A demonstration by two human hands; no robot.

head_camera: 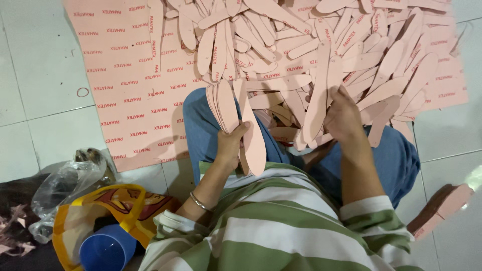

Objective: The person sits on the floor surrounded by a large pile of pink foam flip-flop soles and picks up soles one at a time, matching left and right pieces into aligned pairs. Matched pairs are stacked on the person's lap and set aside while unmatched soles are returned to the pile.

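Note:
I sit on the floor with my knees in blue jeans. My left hand (232, 143) grips a fanned stack of pink insole-shaped cutouts (236, 108) standing upright over my left knee. My right hand (344, 115) is closed on a single pink insole cutout (317, 95) at the near edge of a big loose pile of the same cutouts (321, 40). The pile lies on a large pink printed sheet (130, 75) spread on the white tiled floor.
At the lower left lie a yellow and orange bag (120, 200), a blue plastic cup (106, 250) and a crumpled clear plastic bag (65, 185). A small stack of pink cutouts (442, 206) rests on the tiles at the right. A thin ring (82, 92) lies on the floor at left.

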